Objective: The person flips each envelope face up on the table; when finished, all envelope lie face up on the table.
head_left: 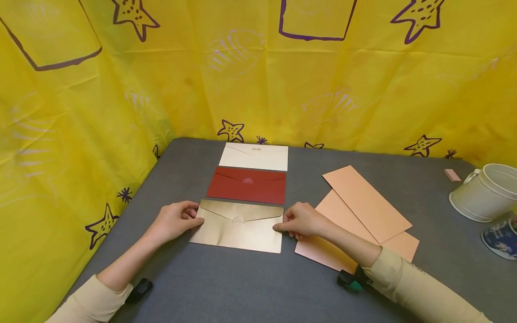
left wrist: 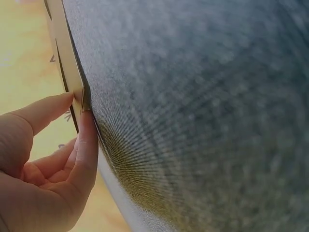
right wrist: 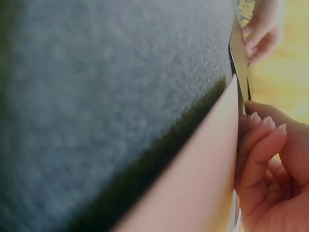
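Note:
A gold envelope (head_left: 242, 235) with its flap folded down lies flat on the grey table, nearest to me. My left hand (head_left: 175, 219) pinches its left edge between thumb and fingers. On the opposite edge my right hand (head_left: 304, 220) pinches it too, thumb on top. The left wrist view shows the envelope's side (left wrist: 73, 72) between thumb and index finger. Just beyond it lies a red envelope (head_left: 250, 190), and behind that a white envelope (head_left: 258, 159) with small gold print. The three form a column.
Peach-coloured flat sheets or envelopes (head_left: 363, 199) overlap on the right, partly under my right forearm. Farther right stand a white metal bucket (head_left: 470, 199) and a dark blue tin (head_left: 501, 240). A small pink block (head_left: 452, 175) lies near the back. Yellow patterned cloth (head_left: 258, 89) hangs behind and left.

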Action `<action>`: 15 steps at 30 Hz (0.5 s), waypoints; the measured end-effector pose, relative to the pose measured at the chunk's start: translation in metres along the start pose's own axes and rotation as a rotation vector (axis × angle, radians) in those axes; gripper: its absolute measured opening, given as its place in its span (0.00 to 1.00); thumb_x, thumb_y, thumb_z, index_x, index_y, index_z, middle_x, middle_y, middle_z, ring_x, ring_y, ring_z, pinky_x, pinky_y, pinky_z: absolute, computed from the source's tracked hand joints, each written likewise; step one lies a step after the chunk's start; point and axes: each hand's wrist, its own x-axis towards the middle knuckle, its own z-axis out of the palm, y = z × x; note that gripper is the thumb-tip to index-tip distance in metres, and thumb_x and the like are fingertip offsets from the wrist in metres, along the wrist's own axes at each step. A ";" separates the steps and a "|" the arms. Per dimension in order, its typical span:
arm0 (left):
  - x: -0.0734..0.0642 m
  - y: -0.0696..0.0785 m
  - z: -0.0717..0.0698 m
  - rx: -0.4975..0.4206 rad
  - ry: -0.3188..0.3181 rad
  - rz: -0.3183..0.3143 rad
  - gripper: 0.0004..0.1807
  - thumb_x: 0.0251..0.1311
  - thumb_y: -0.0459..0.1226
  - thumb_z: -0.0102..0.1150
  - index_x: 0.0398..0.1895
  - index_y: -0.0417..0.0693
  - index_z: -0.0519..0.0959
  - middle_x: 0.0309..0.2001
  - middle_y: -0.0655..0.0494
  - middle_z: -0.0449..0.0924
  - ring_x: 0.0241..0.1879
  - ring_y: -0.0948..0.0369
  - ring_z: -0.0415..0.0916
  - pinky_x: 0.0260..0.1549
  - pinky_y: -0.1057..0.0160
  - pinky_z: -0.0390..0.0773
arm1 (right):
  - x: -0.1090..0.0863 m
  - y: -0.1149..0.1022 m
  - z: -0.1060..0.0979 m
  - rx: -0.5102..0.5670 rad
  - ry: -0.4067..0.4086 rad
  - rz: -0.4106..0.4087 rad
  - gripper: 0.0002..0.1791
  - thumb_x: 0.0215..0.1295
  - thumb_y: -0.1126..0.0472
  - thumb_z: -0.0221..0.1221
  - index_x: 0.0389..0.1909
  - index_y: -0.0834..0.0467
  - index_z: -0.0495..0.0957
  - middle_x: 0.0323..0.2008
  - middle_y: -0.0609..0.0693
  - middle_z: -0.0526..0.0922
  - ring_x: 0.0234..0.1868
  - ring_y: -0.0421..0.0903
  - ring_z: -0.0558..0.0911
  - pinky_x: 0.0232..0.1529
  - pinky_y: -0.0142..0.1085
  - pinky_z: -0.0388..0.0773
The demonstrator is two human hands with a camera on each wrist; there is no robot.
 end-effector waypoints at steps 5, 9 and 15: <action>0.000 0.001 0.002 0.027 0.016 0.018 0.24 0.53 0.41 0.71 0.48 0.34 0.80 0.32 0.55 0.80 0.29 0.62 0.75 0.31 0.62 0.73 | 0.003 0.000 -0.001 0.024 -0.009 0.050 0.22 0.57 0.46 0.68 0.12 0.55 0.77 0.08 0.43 0.75 0.09 0.38 0.72 0.15 0.29 0.68; 0.001 0.000 0.002 0.031 0.012 0.022 0.25 0.52 0.41 0.72 0.50 0.34 0.80 0.34 0.53 0.80 0.31 0.61 0.75 0.31 0.62 0.73 | 0.005 0.000 -0.001 0.057 -0.010 0.081 0.22 0.56 0.46 0.69 0.12 0.56 0.78 0.09 0.44 0.75 0.10 0.38 0.72 0.15 0.28 0.70; 0.001 -0.002 0.001 0.020 -0.003 0.032 0.28 0.52 0.41 0.72 0.53 0.34 0.79 0.36 0.52 0.80 0.32 0.60 0.75 0.31 0.61 0.74 | 0.007 0.000 -0.001 0.065 -0.011 0.090 0.22 0.55 0.46 0.70 0.12 0.56 0.78 0.09 0.45 0.76 0.10 0.38 0.73 0.16 0.28 0.71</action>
